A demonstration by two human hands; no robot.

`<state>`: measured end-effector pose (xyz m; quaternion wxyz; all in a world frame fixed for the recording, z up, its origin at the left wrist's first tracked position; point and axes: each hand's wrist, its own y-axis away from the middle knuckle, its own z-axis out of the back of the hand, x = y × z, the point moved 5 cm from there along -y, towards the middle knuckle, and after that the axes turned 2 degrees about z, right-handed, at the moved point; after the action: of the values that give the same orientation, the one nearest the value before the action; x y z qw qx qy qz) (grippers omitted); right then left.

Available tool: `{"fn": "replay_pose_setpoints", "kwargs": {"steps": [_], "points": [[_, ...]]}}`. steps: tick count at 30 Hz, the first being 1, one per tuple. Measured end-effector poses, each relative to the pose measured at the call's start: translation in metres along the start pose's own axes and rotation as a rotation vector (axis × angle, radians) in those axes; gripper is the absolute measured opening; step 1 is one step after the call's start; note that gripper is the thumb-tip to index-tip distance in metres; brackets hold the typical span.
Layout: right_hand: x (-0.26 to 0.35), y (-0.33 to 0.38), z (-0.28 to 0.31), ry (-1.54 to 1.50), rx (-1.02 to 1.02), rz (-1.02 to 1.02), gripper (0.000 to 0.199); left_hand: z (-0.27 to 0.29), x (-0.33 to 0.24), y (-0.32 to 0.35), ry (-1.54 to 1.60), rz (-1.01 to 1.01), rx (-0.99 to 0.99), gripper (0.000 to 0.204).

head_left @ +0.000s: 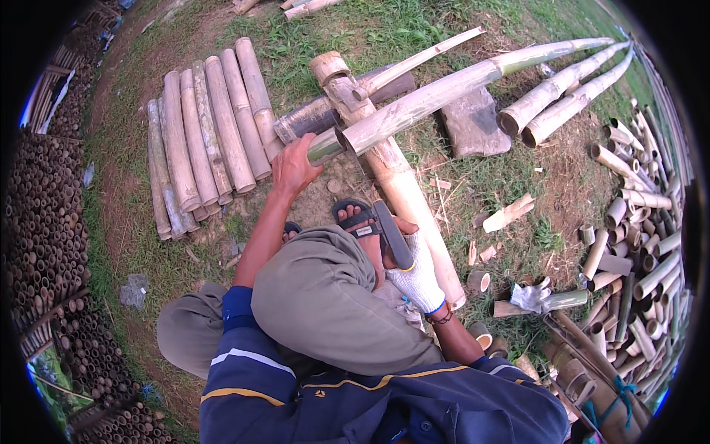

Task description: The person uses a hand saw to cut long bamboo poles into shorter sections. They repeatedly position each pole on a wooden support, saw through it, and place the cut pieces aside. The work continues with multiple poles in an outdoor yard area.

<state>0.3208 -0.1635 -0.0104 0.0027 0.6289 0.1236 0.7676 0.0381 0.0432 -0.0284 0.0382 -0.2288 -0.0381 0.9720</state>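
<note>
My bare left hand (296,166) is closed around a short green bamboo section (324,147), at the near left end of a long bamboo pole (429,102). The pole's cut rim shows right beside that section; whether the two are fully apart I cannot tell. The pole lies across a thick bamboo log (396,177) that slants toward me. In a white knit glove, my right hand (418,272) grips the dark, yellow-edged handle of a handsaw (392,235). The saw's thin blade points up toward the cut and is hard to make out.
Several cut bamboo lengths (214,122) lie in a row at the left. A flat stone block (475,122) sits under the pole, with two more poles (566,103) at its right. Stacked bamboo pieces (643,244) fill the right edge; offcuts (510,213) litter the grass.
</note>
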Motion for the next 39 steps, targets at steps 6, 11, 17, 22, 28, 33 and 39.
{"fn": "replay_pose_setpoints", "kwargs": {"steps": [6, 11, 17, 22, 28, 33, 39], "points": [[0.033, -0.038, -0.020, 0.063, -0.020, 0.141, 0.062, 0.000, 0.013, -0.008, -0.020, -0.022, -0.096, 0.062], [0.058, -0.042, -0.024, -0.030, -0.075, 0.205, 0.055, 0.006, 0.007, -0.011, -0.058, 0.018, -0.068, 0.062], [0.051, -0.058, -0.023, -0.002, -0.090, 0.241, 0.052, 0.008, 0.008, -0.001, -0.024, -0.087, -0.146, 0.062], [0.029, 0.000, 0.006, 0.009, -0.049, 0.079, 0.059, 0.006, 0.009, 0.003, -0.037, -0.101, -0.105, 0.065], [0.032, 0.056, 0.023, -0.075, -0.002, -0.010, 0.061, 0.005, 0.013, 0.000, 0.007, -0.023, -0.089, 0.065], [0.029, 0.032, 0.016, 0.024, -0.035, 0.091, 0.058, 0.011, 0.012, 0.012, 0.009, 0.006, -0.121, 0.064], [0.013, -0.101, -0.029, -0.023, 0.007, 0.177, 0.062, 0.011, 0.028, 0.038, 0.020, 0.267, 0.004, 0.071]]}}
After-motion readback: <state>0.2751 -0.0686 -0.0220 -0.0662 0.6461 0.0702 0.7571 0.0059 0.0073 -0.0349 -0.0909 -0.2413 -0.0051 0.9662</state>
